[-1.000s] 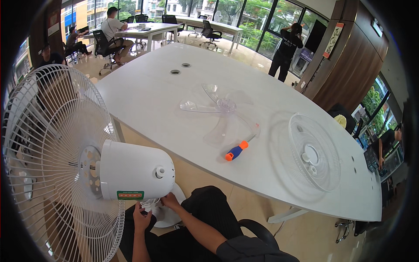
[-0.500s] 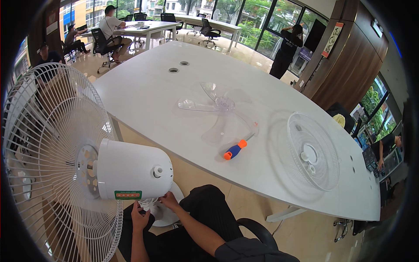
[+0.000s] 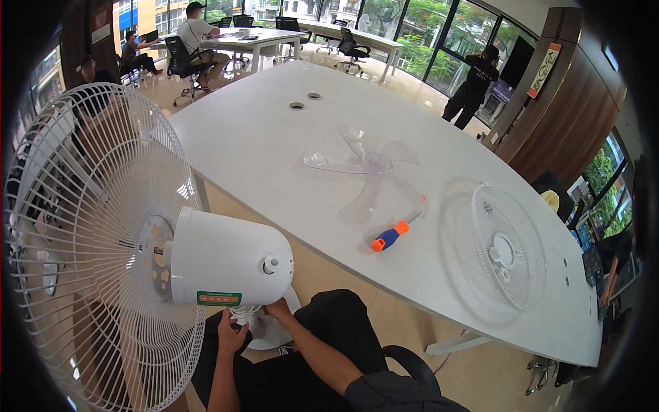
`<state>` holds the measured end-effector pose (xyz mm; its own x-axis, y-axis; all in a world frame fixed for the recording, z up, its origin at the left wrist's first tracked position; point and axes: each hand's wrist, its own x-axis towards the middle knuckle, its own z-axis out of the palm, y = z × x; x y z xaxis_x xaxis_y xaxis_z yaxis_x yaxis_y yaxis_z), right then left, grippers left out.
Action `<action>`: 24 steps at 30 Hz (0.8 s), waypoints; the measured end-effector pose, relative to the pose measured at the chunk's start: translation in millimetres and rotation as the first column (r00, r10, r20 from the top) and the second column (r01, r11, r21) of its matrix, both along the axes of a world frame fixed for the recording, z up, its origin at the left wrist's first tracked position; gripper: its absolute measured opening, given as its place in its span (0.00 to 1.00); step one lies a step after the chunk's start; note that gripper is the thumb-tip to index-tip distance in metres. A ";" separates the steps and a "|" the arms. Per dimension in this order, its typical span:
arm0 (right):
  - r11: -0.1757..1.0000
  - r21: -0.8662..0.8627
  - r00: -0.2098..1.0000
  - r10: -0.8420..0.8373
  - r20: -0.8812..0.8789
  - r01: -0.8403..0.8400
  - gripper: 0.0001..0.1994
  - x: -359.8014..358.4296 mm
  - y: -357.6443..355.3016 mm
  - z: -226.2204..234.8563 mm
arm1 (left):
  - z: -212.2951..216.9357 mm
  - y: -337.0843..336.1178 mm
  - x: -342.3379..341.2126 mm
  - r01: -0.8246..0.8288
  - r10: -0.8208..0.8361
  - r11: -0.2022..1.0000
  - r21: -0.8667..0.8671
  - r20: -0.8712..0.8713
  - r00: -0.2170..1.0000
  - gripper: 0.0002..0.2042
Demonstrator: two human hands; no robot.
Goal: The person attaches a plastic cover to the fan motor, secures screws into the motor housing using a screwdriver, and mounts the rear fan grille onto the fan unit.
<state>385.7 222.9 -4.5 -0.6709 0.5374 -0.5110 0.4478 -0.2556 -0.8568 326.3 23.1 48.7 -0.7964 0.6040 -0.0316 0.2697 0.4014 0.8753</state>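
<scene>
A white standing fan is at my left, its motor housing (image 3: 230, 257) turned sideways and its rear wire guard (image 3: 103, 329) fitted around the bare shaft. Just beneath the housing, my left hand (image 3: 232, 335) has its fingers closed on a bundled white cord (image 3: 246, 313). My right hand (image 3: 279, 310) reaches to the other side of that spot, fingers curled in; the housing hides part of them, and what they grip cannot be made out. Below shows the round white fan base (image 3: 278, 333) by my legs.
On the white table (image 3: 240, 144) lie a clear fan blade (image 3: 376, 163), a screwdriver (image 3: 390, 237) with a blue and orange handle, and the front guard (image 3: 511, 254). My chair's armrest (image 3: 412, 364) is at right. Several people are farther off, one standing person (image 3: 473, 86) near the windows.
The whole view has shifted, so the fan, table and hands sit farther right in the picture. Both hands stay beneath the housing; my right fingers are more hidden by it.
</scene>
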 end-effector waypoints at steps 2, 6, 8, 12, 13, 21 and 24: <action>1.000 -0.030 0.997 0.004 0.082 -0.001 0.19 0.4 1.2 -4.1 | 3.1 2.5 0.7 0.017 -0.016 1.000 -0.019 0.020 1.000 0.42; 0.990 0.122 0.979 -0.041 -0.201 0.066 0.18 4.6 -28.1 14.0 | 4.7 -13.3 1.4 -0.017 0.018 0.999 -0.034 0.025 1.000 0.42; 1.000 0.024 0.984 0.010 -0.176 -0.005 0.18 2.7 -19.7 6.2 | 7.2 -10.3 2.9 -0.016 0.017 0.999 -0.033 0.029 0.999 0.42; 1.000 -0.001 0.996 -0.005 -0.088 0.005 0.18 -0.5 -11.7 -11.1 | 0.7 -7.9 2.2 -0.006 0.006 1.000 -0.013 0.011 1.000 0.42; 0.977 -0.107 0.957 -0.201 -0.210 0.182 0.18 0.7 -21.8 -2.3 | -1.2 -15.4 3.9 -0.026 0.027 0.999 -0.018 0.015 1.000 0.42; 0.993 0.115 0.996 0.033 -0.088 -0.023 0.23 5.6 -8.8 -14.3 | 5.4 -4.4 4.1 0.025 -0.025 1.000 -0.006 0.033 0.999 0.42; 0.983 0.169 0.972 -0.033 -0.232 0.073 0.29 11.4 -25.1 14.8 | -4.8 -13.5 1.1 0.009 -0.009 1.000 -0.021 0.038 0.999 0.43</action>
<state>397.0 197.8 10.3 -0.7265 0.6428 -0.2429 0.2260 -0.1103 -0.9679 327.4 9.6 43.9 -0.7889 0.6100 -0.0746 0.2402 0.4177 0.8762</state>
